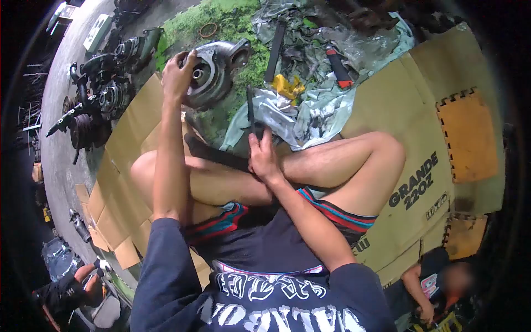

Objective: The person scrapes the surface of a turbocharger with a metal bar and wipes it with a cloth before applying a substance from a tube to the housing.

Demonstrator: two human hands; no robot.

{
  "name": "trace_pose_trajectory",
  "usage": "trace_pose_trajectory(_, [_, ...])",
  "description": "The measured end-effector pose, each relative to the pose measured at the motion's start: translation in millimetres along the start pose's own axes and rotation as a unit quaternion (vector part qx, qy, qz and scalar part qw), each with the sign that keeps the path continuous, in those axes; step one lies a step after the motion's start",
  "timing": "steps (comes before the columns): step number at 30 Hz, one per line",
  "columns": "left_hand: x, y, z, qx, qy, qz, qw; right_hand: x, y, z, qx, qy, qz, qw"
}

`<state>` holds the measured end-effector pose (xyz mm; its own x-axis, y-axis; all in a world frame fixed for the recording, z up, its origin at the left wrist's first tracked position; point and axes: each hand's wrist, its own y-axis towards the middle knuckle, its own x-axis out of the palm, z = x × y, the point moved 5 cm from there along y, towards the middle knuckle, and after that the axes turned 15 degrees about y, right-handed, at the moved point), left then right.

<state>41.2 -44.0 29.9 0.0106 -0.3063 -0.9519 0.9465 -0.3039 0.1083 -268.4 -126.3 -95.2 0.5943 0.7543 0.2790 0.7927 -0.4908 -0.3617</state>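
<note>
A grey metal turbocharger housing (221, 84) with a round central opening stands on the green-stained ground in front of me. My left hand (178, 76) grips its left rim, fingers bent over the edge beside the opening. In my right hand (263, 156), low between my crossed legs, is a narrow dark long tool (251, 108) pointing up and away. Its exact kind cannot be made out. The tool's tip is apart from the housing, to its right. Grey-white rags (321, 113) lie just beyond the right hand.
A yellow object (287, 87), a black bar (275, 52) and a red-and-black handled tool (338, 69) lie among the rags. A thin ring (208, 29) is behind the housing. Greasy engine parts (113, 97) line the left. Cardboard (398, 116) spreads beneath me. Two other people sit at the lower corners.
</note>
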Motion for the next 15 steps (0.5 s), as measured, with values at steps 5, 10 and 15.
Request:
trace_pose_trajectory(5, [8, -7, 15, 0.017, 0.043, -0.022, 0.999, 3, -5, -14, 0.028, 0.046, 0.005, 0.999])
trace_pose_trajectory(10, [10, 7, -18, -0.023, -0.065, 0.004, 0.998, 1, -6, -16, 0.037, 0.020, -0.012, 0.999])
trace_pose_trajectory(15, [41, -2, -60, -0.096, -0.151, -0.064, 0.982, 2, -16, -13, 0.104, 0.096, -0.035, 0.989])
